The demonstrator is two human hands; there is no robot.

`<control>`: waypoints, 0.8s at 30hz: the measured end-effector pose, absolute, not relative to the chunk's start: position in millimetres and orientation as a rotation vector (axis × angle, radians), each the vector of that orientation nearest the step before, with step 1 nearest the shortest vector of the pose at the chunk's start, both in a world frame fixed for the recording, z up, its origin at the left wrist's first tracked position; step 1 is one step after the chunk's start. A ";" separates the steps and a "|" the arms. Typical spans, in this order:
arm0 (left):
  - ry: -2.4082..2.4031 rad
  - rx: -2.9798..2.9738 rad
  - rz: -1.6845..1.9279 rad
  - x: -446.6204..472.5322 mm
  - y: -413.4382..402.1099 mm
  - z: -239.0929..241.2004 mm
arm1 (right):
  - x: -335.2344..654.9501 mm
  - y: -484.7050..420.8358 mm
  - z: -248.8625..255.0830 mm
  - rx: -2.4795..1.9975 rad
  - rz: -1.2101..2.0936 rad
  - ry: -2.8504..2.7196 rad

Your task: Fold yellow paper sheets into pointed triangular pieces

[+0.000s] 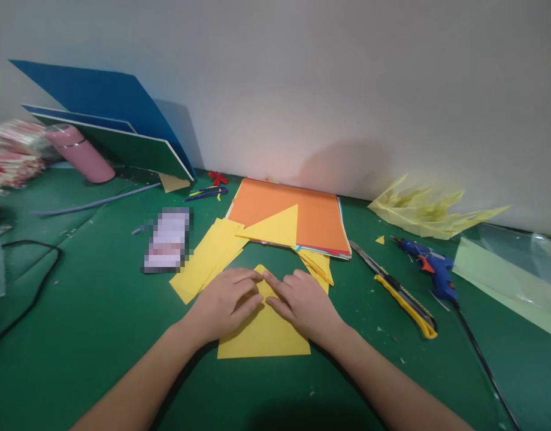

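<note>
Yellow sheet (264,338): flat on green bench (78,335), centre, directly under both hands. Near edge straight, faces wearer; far end narrows to blunt tip. Sides partly hidden by hands, so full outline n/a.

L hand (228,300): forefinger at the tip, thumb lower, resting on or just over the paper. R hand (302,299): mirror of L, forefingers approx. touching. Grip, both: part-spread, thumb apart from forefinger, nothing seen clasped betw. them. Prob. reason: pressure from both sides keeps tip flat & sheet from sliding; contact force can't be told.

Yellow strips (208,254) fanned just beyond L hand; folded yellow pieces (318,265) beyond R hand. Yellow triangle (278,226) lies partly on orange paper (271,200), top of a stack w/ other colours at its edges. Likely set there for short reach w/o crowding the working spot.

Cutter (403,305) to R, blade out, pointing away from wearer; prob. safer so. Glue gun (444,278) beyond it, on its side, nozzle away, cord running back toward near edge, clear of sheet. Phone (167,239) (screen pixelated) L of strips, prob. for easy viewing.
</note>
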State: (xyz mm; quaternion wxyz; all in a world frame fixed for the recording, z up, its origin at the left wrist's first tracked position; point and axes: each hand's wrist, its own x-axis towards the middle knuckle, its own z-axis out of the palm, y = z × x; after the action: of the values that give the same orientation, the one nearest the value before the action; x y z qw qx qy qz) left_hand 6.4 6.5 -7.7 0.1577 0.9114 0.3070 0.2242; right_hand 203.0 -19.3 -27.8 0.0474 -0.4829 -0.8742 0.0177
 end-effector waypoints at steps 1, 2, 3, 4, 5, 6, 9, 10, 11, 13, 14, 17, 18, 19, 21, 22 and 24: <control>0.881 2.623 0.637 6.8 6.9 -7.6 | 203.1 -19.2 -27.7 -1.473 0.048 -2.667; 0.884 2.635 0.636 7.0 7.3 -7.7 | 203.2 -19.1 -27.5 -1.474 0.039 -2.665; 0.885 2.642 0.639 6.8 7.7 -8.0 | 203.3 -19.1 -27.4 -1.473 0.031 -2.661; 0.881 2.645 0.644 6.4 8.1 -8.4 | 203.3 -19.0 -27.5 -1.470 0.024 -2.657; 0.867 2.644 0.648 5.7 8.6 -8.8 | 203.3 -19.0 -27.6 -1.465 0.019 -2.652; 0.847 2.642 0.649 4.9 9.1 -9.1 | 203.3 -18.9 -27.9 -1.460 0.018 -2.647; 0.792 2.630 0.674 2.4 9.9 -9.3 | 203.2 -19.0 -28.8 -1.454 0.022 -2.641; 0.783 2.628 0.681 1.9 9.9 -9.1 | 203.2 -19.1 -28.9 -1.454 0.023 -2.643; 0.777 2.630 0.686 1.6 9.9 -8.9 | 203.1 -19.1 -28.8 -1.455 0.024 -2.647; 0.763 2.642 0.684 1.9 9.5 -8.5 | 203.0 -19.2 -28.0 -1.456 0.035 -2.660; 0.757 2.649 0.677 2.2 9.3 -8.4 | 203.0 -19.2 -27.5 -1.459 0.041 -2.665; 0.751 2.668 0.662 3.8 8.9 -8.5 | 202.8 -19.3 -25.9 -1.472 0.054 -2.670; 0.752 2.676 0.655 4.4 8.9 -8.5 | 202.7 -19.3 -25.5 -1.476 0.059 -2.669; 0.755 2.684 0.648 4.9 9.0 -8.6 | 202.4 -19.2 -25.0 -1.481 0.068 -2.667; 0.757 2.703 0.623 6.0 9.3 -8.6 | 201.8 -18.9 -23.9 -1.495 0.102 -2.664; 0.755 2.712 0.605 6.5 9.5 -8.5 | 201.4 -18.7 -22.9 -1.508 0.125 -2.661; 0.738 2.726 0.592 7.4 10.0 -8.6 | 200.5 -18.3 -20.3 -1.537 0.187 -2.655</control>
State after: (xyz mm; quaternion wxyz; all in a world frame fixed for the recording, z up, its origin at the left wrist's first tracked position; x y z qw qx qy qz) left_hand 7.4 10.0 -8.6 0.1278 0.9369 0.2537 0.2036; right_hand 200.5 -18.3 -20.3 0.0343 -0.4998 -0.8633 0.0608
